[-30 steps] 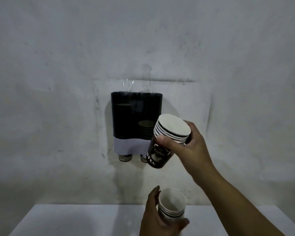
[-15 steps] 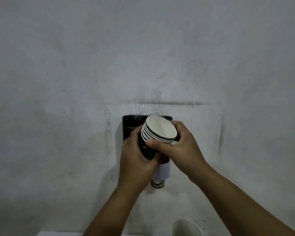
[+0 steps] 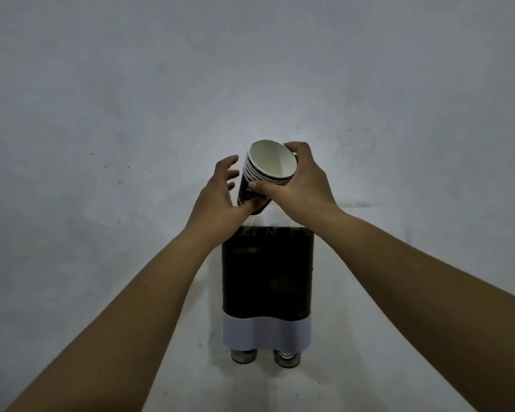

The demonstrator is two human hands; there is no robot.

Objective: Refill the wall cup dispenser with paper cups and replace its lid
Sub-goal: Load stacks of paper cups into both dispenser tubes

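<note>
Right hand fingers clamp the tilted cups; left hand fingers half-spread, steadying its base. Below, the dispenser mouth: tilt could jam entry.

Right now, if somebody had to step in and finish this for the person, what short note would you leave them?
Right hand: gripping a nested stack of paper cups near the rims, mouths up, tilted, held above the wall dispenser.
Left hand: fingers spread, thumb against the stack's lower side, steadying it.
Dispenser: dark body, white band at the bottom, cup bottoms poking out of both chutes. No lid shows on top.
Done: stack lifted up to the top opening.
Left: lower the stack into a chute, load any cups still waiting, then fit the lid, which is out of view.
</note>
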